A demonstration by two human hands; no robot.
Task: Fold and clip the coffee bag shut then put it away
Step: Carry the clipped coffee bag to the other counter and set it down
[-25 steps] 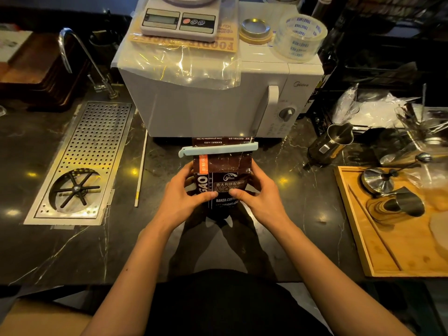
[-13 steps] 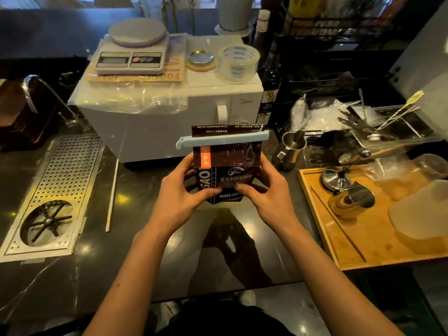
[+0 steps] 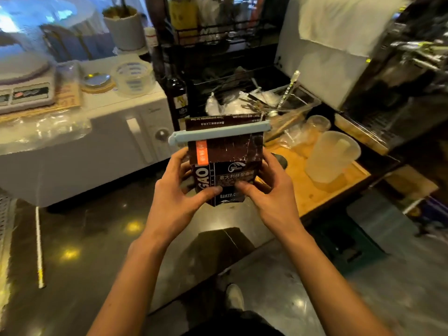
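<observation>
A dark brown coffee bag (image 3: 228, 156) with white lettering and an orange strip is held upright in the air above the dark counter. Its top is folded over, and a pale blue bar clip (image 3: 218, 135) is clamped across the fold. My left hand (image 3: 179, 192) grips the bag's left side with the thumb on its front. My right hand (image 3: 269, 190) grips the right side in the same way. The bag's bottom edge hangs clear of the counter.
A white microwave (image 3: 104, 146) with a scale (image 3: 24, 86) and tape roll (image 3: 133, 78) on top stands at left. A black wire rack (image 3: 218, 57) is behind the bag. At right, a wooden tray (image 3: 315, 190) carries a translucent jug (image 3: 329, 156). The counter edge (image 3: 242, 251) lies below.
The bag has been lifted off the counter and carried to the right, both hands still on it. My view has swung right toward the rack and wooden tray.
</observation>
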